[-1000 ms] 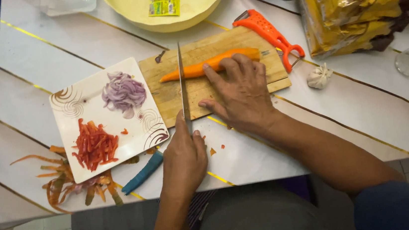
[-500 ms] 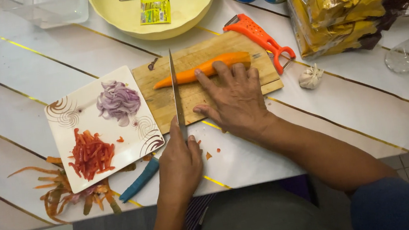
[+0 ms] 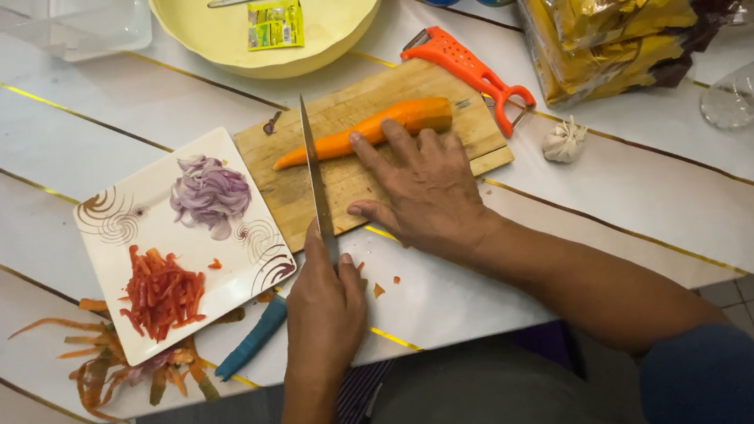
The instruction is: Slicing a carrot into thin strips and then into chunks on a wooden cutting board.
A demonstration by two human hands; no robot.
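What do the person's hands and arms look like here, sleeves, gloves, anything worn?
Both hands are bare: no gloves, rings or watch visible. The left hand and its forearm show no sleeve in frame. The right hand has a bare forearm too, with a dark blue sleeve starting near the elbow.

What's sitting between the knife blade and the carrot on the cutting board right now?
Nothing visible. The knife in the left hand lies across the carrot near its thin end, while the right hand steadies it from the thicker side.
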